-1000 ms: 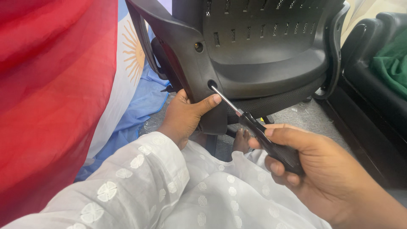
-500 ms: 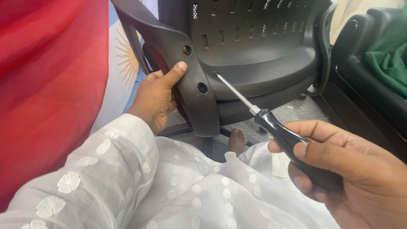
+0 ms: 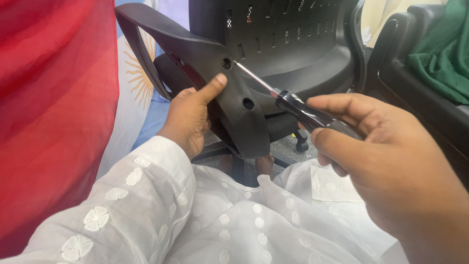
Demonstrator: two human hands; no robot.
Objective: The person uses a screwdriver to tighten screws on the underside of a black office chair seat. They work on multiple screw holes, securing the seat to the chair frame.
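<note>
The right hand [image 3: 386,161] is closed around the black handle of a screwdriver [image 3: 298,108], with the fingers curled over the grip and the thumb lying along its upper side. The thin metal shaft runs up and to the left from the handle, and its tip sits at the upper screw hole [image 3: 226,63] in the black plastic armrest bracket [image 3: 239,115] of an office chair [image 3: 303,54]. Whether the tip is seated in a screw head cannot be told from this view.

The left hand [image 3: 188,117] grips the same bracket from the left side. Its fingers wrap behind the plastic and its thumb presses flat on the front face, just below and to the left of the upper hole. A second, lower hole [image 3: 248,103] lies further down the bracket, to the right of the thumb, and is bare.

The chair is tipped so that its perforated black seat shell faces the camera, with the looped armrest [image 3: 146,29] rising to the upper left. A caster wheel [image 3: 302,142] shows below the seat, near the floor. The person wears a white garment with round embroidered motifs [image 3: 195,215], which covers the left forearm and lap. A red cloth [image 3: 49,98] fills the left edge, with a white and blue cloth bearing a sun design [image 3: 137,83] beside it. A green cloth [image 3: 439,58] lies on dark furniture at the upper right.
</note>
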